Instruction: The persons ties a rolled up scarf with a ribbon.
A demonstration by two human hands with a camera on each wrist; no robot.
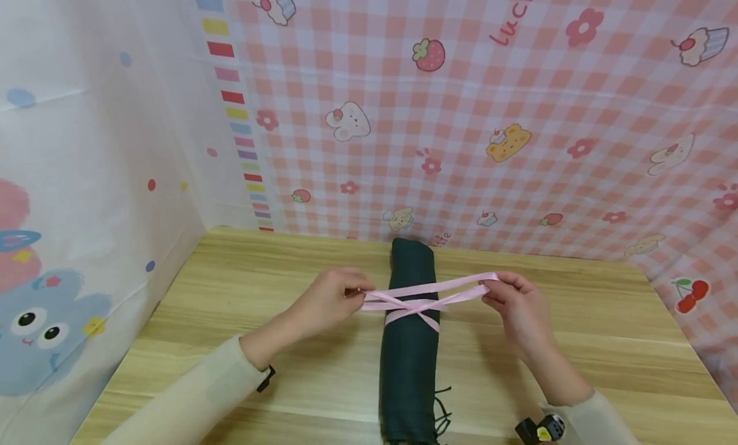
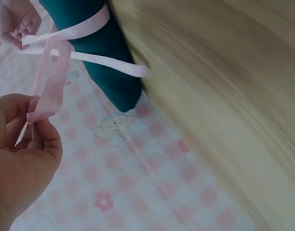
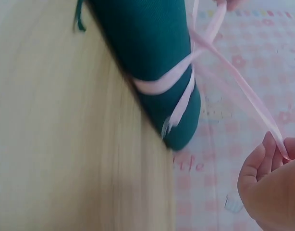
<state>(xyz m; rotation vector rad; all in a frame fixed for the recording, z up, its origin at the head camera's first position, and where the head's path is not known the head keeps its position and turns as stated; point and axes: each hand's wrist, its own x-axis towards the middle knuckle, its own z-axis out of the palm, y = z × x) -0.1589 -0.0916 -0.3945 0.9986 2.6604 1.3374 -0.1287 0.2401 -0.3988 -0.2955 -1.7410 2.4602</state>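
A dark green rolled cloth, like a scarf (image 1: 408,368), lies lengthwise on the table with dark fringe strands at its near end. Pink ribbon (image 1: 412,309) goes around its middle and crosses on top. To the left of the roll, my left hand (image 1: 337,294) pinches a loop of the ribbon; in the left wrist view the ribbon (image 2: 54,91) is folded between thumb and fingertips. On the other side my right hand (image 1: 521,310) pinches another ribbon loop, drawn out to the right. A frayed ribbon end (image 3: 170,126) shows against the roll in the right wrist view.
The wooden table (image 1: 230,272) ends at a pink checked cloth backdrop (image 1: 461,112), and the roll's far end reaches close to it. A white patterned cloth (image 1: 104,144) hangs at the left. Dark wrist cameras (image 1: 542,428) sit near both cuffs.
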